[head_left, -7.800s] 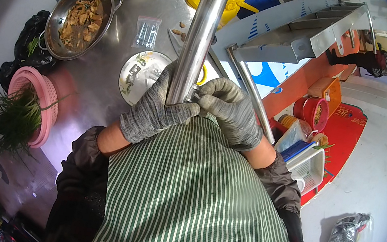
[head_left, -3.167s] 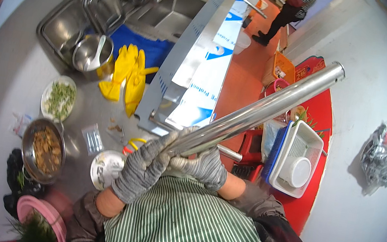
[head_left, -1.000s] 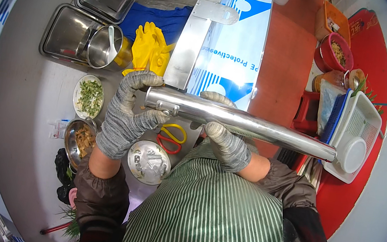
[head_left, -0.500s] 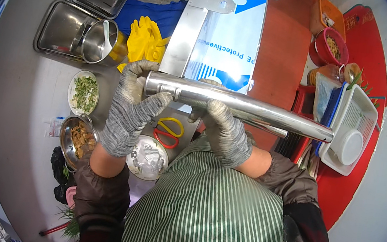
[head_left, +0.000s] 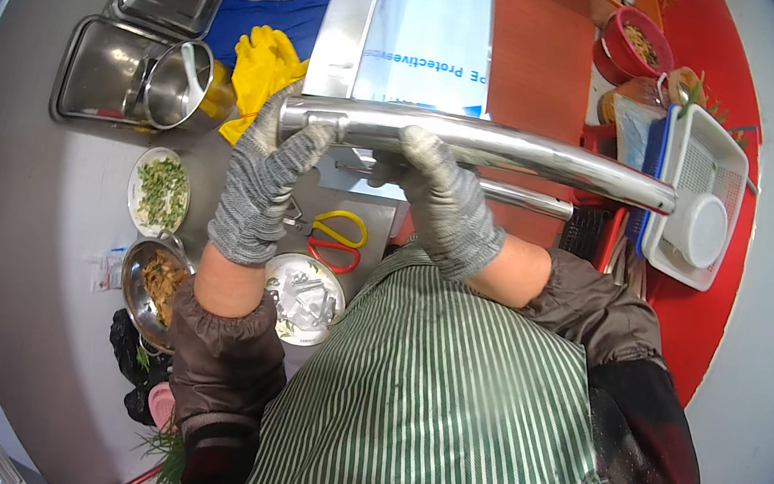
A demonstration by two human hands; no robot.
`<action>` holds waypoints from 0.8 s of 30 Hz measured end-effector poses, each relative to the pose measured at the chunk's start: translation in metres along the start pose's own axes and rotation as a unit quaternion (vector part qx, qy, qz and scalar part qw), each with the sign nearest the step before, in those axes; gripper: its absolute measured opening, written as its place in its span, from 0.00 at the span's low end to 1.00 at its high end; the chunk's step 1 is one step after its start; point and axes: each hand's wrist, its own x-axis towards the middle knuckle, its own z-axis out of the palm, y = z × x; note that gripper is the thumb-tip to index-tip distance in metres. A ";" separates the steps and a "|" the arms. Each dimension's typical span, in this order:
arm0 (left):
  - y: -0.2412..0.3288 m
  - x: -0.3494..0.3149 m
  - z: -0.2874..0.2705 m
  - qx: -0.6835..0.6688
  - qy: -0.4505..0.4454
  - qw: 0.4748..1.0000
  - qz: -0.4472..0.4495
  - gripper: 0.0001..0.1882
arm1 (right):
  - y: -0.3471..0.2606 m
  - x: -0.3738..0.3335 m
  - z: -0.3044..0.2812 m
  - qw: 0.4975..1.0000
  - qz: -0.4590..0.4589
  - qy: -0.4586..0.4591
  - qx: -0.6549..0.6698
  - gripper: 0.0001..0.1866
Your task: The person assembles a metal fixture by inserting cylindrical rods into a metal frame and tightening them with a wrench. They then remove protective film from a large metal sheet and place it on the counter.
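1. Head view: the left hand, in a grey knit glove, grasps the left end of a polished steel tube, its thumb beside a small fitting near that end.
2. The right hand, gloved likewise, grips the tube farther along, thumb in front, fingers mostly hidden behind.
3. The tube lies nearly level across both hands, raised before the green-striped apron; its far end overlaps a white basket in view.
4. Below it, a second steel tube extends rightward from behind the right hand.
5. Near the left forearm, scissors with yellow and red handles lie beside a plate holding clear bags.
6. Farther left are a steel pan of browned food and a dish of chopped greens.
7. Beyond the left hand, yellow rubber gloves lie near a blue cloth and a steel pot.
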 end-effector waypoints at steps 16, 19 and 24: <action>-0.022 0.014 -0.008 0.060 -0.013 0.997 0.053 0.30 | -0.013 -0.002 0.008 0.998 0.058 -0.002 -0.039 0.30; -0.020 0.014 -0.008 0.046 -0.036 0.997 0.046 0.33 | -0.015 -0.002 0.003 0.995 0.069 -0.023 -0.073 0.33; -0.016 0.009 -0.005 -0.020 -0.051 0.998 0.021 0.30 | -0.027 -0.007 -0.002 0.980 0.148 -0.072 -0.114 0.36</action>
